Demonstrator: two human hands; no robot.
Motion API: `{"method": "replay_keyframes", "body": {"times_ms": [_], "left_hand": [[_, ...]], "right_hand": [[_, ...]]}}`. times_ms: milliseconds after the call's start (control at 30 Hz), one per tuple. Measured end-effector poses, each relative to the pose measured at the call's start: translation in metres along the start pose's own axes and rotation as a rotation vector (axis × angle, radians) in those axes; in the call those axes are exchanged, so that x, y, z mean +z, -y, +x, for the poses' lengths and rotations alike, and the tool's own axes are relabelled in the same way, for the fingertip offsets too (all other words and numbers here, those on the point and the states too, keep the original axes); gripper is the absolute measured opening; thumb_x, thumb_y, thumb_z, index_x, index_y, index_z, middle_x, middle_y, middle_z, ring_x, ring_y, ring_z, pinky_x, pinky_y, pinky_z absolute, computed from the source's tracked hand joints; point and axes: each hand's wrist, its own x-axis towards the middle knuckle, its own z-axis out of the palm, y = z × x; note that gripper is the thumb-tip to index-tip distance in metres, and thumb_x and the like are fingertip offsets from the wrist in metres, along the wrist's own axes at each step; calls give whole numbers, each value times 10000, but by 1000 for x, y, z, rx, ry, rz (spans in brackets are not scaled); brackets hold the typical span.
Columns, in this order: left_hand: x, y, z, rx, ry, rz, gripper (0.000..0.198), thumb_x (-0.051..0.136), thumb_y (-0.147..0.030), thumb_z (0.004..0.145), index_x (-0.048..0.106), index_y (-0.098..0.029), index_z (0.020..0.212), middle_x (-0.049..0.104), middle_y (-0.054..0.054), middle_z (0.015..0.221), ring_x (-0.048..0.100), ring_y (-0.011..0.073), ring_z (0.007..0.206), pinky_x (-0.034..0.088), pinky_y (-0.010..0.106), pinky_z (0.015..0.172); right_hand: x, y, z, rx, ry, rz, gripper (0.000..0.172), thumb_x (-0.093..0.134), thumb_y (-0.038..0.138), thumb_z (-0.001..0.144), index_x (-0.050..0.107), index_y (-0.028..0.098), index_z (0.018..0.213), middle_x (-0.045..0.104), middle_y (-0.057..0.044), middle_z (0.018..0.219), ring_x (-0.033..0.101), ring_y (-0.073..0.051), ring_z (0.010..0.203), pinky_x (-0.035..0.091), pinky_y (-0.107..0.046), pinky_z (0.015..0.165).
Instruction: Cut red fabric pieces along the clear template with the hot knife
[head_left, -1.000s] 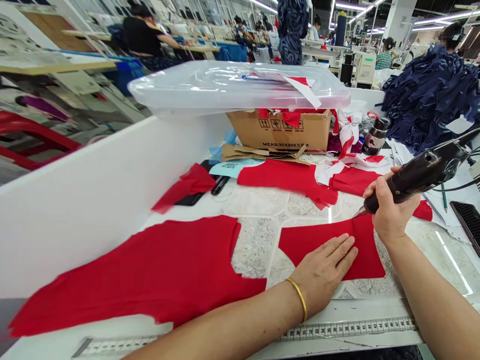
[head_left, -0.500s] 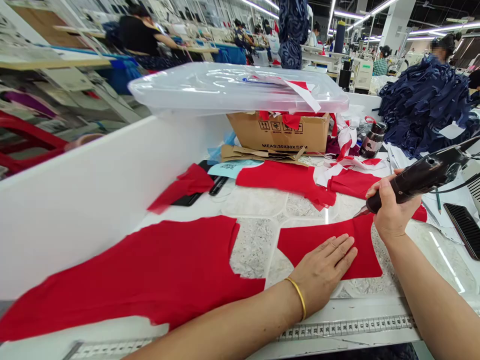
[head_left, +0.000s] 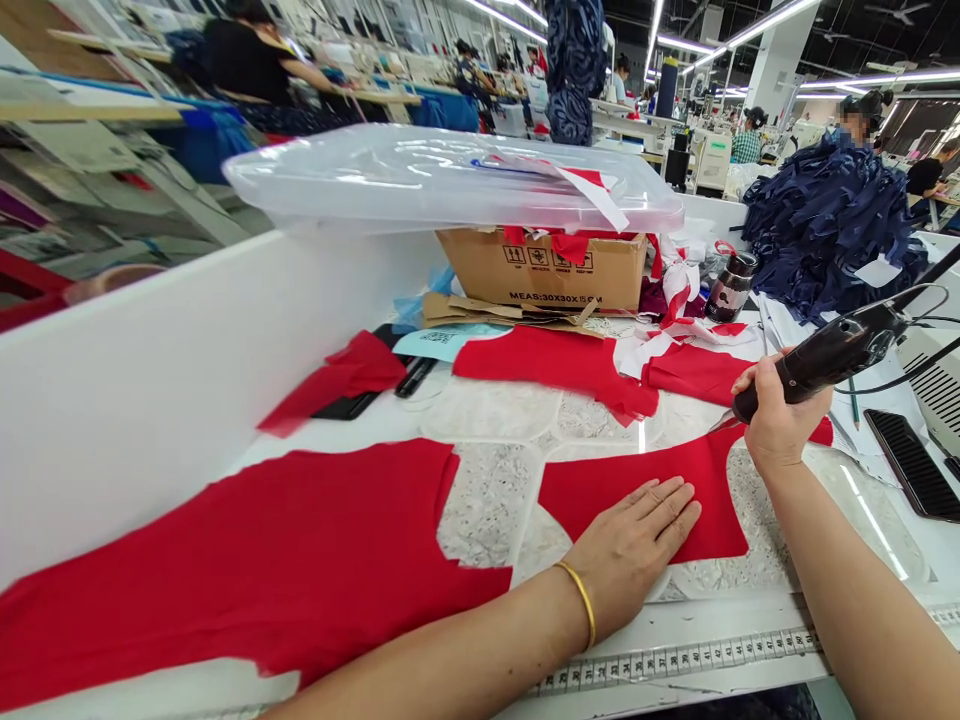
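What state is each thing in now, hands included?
Left hand: palm down on the smaller red piece
Right hand: closed around the black handheld tool
Black handheld tool: tip at that piece's far edge; running or not, can't tell
Smaller red piece: spread flat
Larger red piece: spread, untrimmed or not unclear
Cardboard box: covered by the clear plastic sheet
Navy strips: heaped
Bottle: capped

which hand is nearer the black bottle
Right. The right hand grips a black corded tool, short of the black bottle and slightly to its right; the left hand lies flat on red fabric, closer to the person.
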Motion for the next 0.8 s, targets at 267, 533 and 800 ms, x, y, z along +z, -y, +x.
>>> {"method": "replay_keyframes", "body": {"times_ms": [267, 533, 800], "left_hand": [[4, 2, 0, 46, -28, -21, 502, 448, -110, 994, 452, -93, 1496, 509, 164, 1543, 420, 247, 1486, 344, 415, 1245], [4, 3, -1, 46, -17, -9, 531, 472, -113, 987, 427, -104, 1516, 494, 158, 1557, 405, 236, 1494, 325, 413, 1252], [-8, 6, -3, -36, -127, 64, 503, 459, -66, 942, 528, -131, 1436, 610, 140, 1437, 548, 234, 1361, 437, 382, 1162]], "right_hand": [[-13, -6, 19, -49, -90, -12, 413, 746, 419, 752, 442, 256, 979, 547, 132, 606, 569, -112, 424, 511, -297, 483], [-13, -12, 22, -61, -113, -57, 419, 739, 435, 746, 421, 261, 956, 530, 124, 601, 541, -115, 407, 502, -304, 465], [-14, -10, 23, -72, -138, -123, 441, 718, 521, 749, 404, 270, 931, 525, 116, 598, 559, -128, 426, 517, -321, 495]]}}
